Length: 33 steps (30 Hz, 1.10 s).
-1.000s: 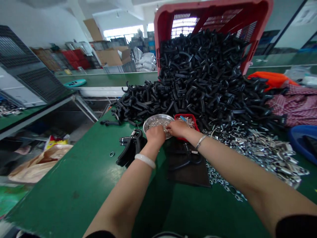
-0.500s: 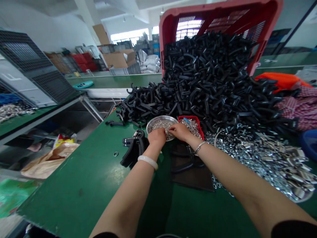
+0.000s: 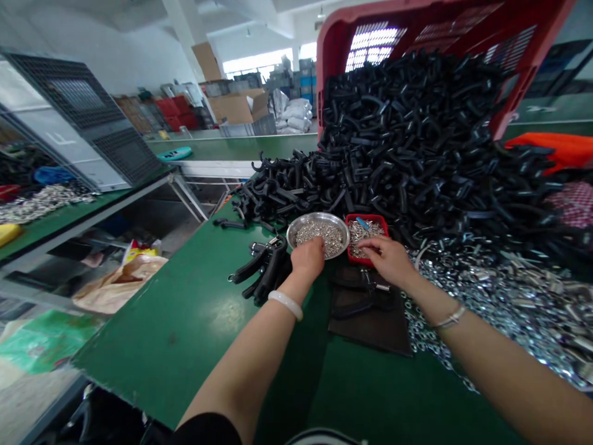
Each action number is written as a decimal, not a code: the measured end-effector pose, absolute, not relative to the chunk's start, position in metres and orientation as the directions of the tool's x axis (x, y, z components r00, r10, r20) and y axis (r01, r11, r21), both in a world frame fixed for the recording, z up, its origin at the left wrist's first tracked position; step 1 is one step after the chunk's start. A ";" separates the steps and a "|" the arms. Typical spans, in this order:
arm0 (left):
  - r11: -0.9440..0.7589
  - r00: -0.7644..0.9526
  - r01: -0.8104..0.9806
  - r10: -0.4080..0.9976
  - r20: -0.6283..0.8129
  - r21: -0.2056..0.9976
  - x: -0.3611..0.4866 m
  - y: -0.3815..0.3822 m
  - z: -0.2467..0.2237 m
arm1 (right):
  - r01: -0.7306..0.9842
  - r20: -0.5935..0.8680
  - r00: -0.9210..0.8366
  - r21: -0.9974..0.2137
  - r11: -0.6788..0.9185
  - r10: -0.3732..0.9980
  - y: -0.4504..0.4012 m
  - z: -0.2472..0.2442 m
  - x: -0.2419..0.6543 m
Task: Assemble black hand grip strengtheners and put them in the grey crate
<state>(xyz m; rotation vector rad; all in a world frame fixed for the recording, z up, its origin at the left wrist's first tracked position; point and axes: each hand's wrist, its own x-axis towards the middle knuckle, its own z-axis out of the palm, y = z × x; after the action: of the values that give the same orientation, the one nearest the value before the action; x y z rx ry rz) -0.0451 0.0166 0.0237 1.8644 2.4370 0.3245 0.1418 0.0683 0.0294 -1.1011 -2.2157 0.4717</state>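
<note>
My left hand [image 3: 309, 258] is closed at the near rim of a round metal bowl [image 3: 341, 247] of tiny metal pieces; what its fingers hold is hidden. My right hand [image 3: 388, 261] reaches over a small red tray [image 3: 386, 224] of small metal parts, thumb and fingertips drawn together; anything between them is too small to make out. Left of my left wrist lies a bunch of black curved handles [image 3: 266, 272] with metal fittings. Below the right hand, a black handle assembly [image 3: 354, 306] with a metal fitting rests on a dark mat [image 3: 370, 337].
A large pile of black plastic handles [image 3: 407, 154] spills from a tipped red crate [image 3: 328, 55] behind the bowl. Shiny metal parts [image 3: 491, 303] spread along the right. A blue tool [image 3: 362, 223] lies in the red tray. A grey crate [image 3: 83, 123] stands on the left table.
My right hand has moved from the bowl to the red tray on the right. My left hand stays by the bowl. One black handle in the bunch now points left, to the loose ring.
</note>
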 end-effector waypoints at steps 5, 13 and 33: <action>0.310 -0.315 0.930 0.949 -0.010 0.195 -0.047 0.029 0.026 | 0.659 0.296 -0.431 -0.542 0.522 0.852 0.041 0.023 0.192; 0.218 -0.255 0.909 0.965 0.058 0.356 -0.042 0.032 0.027 | 0.721 0.287 -0.397 -0.490 0.490 0.872 0.016 0.006 0.212; -0.084 0.097 0.929 0.995 -0.018 0.360 0.017 -0.013 0.019 | 0.724 0.452 -0.511 -0.231 0.649 0.731 0.003 -0.009 0.210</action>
<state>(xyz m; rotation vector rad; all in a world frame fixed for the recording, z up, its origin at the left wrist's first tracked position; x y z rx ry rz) 0.0173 -0.0127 0.0186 2.0988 1.9103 0.3365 0.2104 0.0034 -0.0087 -1.1320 -2.3502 0.0170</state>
